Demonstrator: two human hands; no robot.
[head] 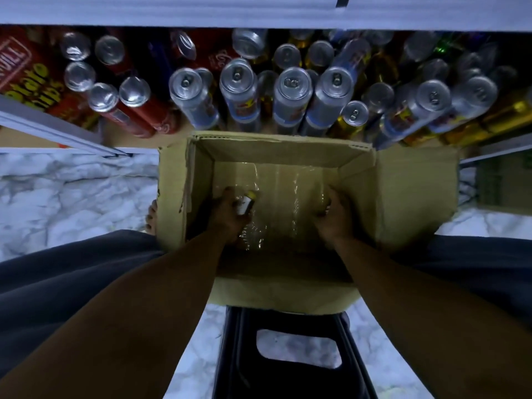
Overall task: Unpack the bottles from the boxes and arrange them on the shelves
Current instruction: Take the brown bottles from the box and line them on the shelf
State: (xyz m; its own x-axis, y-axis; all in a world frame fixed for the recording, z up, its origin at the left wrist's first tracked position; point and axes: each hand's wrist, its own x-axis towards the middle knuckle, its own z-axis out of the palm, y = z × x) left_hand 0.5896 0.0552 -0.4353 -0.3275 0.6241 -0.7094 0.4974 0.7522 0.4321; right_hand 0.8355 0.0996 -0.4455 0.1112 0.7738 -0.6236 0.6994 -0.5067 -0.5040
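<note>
Under the wrists, a black stool [288,335]. Further in, deep in the box [414,182]: left hand [227,217], fingers [229,197] clamped round a small yellow-capped bottle [246,204]; right hand [335,217] curled into clear wrap [282,182], whether clamped on a bottle or only on film, cannot tell. Likely trouble: film clinging to the bottle on lifting, dragging the rest; a slip in the dim, cramped grip. Beyond the fingertips, crowded cans [293,90] on the shelf [57,126]: probably easy to topple when squeezing a bottle in.

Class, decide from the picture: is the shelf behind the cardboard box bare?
No, the shelf behind the cardboard box is crowded with upright cans.
</note>
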